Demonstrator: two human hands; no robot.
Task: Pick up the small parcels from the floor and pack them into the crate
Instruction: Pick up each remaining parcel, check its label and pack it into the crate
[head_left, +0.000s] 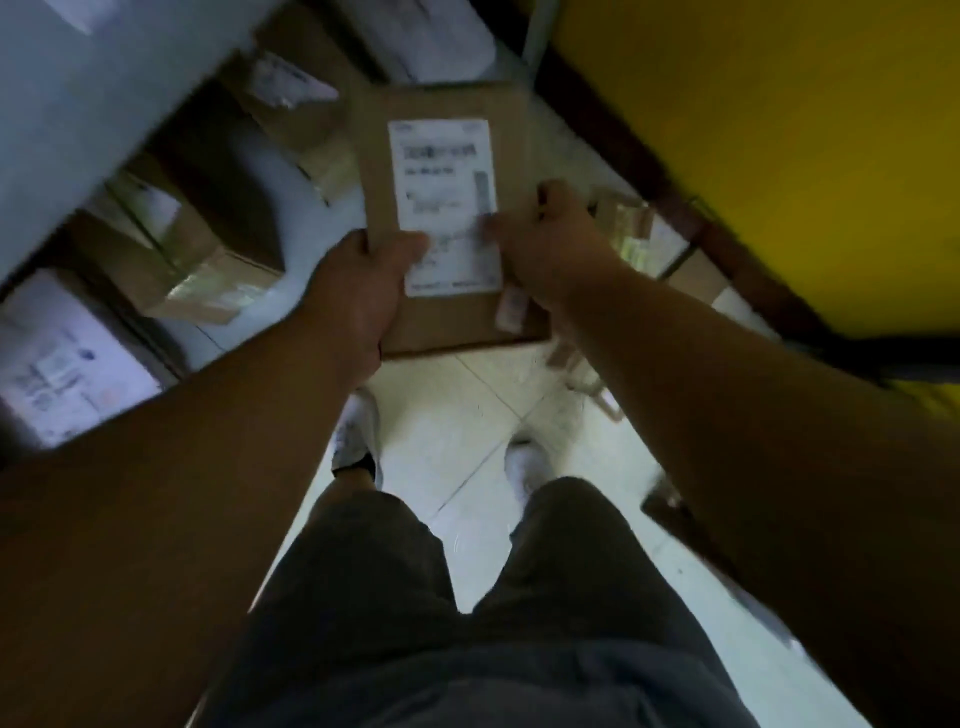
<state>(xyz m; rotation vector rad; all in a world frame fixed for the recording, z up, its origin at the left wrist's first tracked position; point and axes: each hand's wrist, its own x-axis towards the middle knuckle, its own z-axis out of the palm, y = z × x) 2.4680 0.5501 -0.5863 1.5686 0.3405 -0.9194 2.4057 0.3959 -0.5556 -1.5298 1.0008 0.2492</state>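
Both hands on one flat brown parcel (441, 208), held up off the floor (467, 415), label facing me, probably so I can read it. Left hand (363, 291) grips the near-left corner, thumb on top; right hand (550, 234) pinches the right edge. More boxes (208, 260) sit along the floor's left edge. Crate not in view.

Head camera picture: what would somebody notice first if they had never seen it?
First, the flat brown parcel with a white label, gripped by both hands, the left hand at its lower left edge and the right hand at its right edge. Next, the big yellow wall at upper right, and the taped boxes on the left.
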